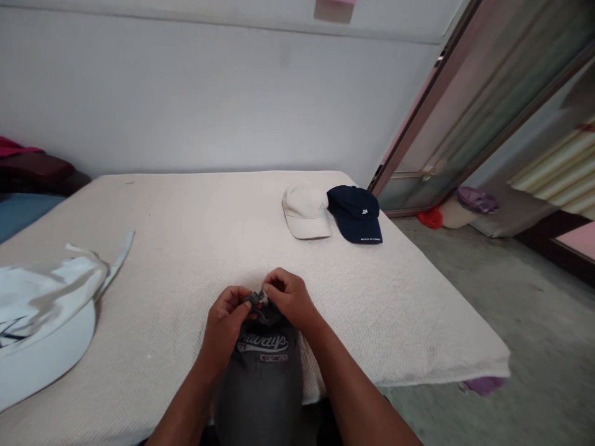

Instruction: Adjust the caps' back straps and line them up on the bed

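A dark grey cap (260, 384) with white lettering lies at the near edge of the covered surface, its brim toward me. My left hand (226, 314) pinches the strap and buckle (256, 298) at the cap's far end. From the right, my right hand (289, 296) grips the same strap between thumb and fingers, close beside the left. The exact way the strap runs through the buckle is too small to tell.
A beige cap (304, 210) and a navy cap (356, 214) sit side by side at the back right of the white cover (186, 248). A pale cap (51, 322) with loose straps lies at left. A wall (209, 99) stands behind.
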`<state>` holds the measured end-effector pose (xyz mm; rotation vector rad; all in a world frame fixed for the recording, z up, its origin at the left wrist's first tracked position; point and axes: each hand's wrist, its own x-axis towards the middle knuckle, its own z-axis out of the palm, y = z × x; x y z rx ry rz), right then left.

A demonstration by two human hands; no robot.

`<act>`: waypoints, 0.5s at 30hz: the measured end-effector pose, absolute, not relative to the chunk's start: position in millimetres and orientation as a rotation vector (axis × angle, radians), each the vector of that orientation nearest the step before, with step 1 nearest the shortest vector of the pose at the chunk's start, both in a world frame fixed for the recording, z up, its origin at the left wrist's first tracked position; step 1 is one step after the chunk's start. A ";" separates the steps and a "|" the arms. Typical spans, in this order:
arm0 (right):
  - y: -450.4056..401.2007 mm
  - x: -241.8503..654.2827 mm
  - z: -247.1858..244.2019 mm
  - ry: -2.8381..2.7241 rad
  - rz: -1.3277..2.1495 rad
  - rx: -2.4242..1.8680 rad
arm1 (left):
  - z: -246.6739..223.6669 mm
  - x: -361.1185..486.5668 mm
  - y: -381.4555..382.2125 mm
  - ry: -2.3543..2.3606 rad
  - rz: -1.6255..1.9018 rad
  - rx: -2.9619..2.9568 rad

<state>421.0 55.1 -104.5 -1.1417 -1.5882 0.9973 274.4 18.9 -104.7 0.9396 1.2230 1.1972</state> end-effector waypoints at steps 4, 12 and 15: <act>52.4 422.8 -102.4 -1.569 0.887 -1.198 | -104.4 275.2 18.3 1.246 1.215 1.015; 42.2 415.1 -102.0 -1.647 0.976 -1.230 | -105.7 270.0 14.7 1.322 1.274 0.964; 41.6 414.4 -106.9 -1.599 1.102 -1.206 | -106.1 270.2 15.4 1.327 1.232 1.014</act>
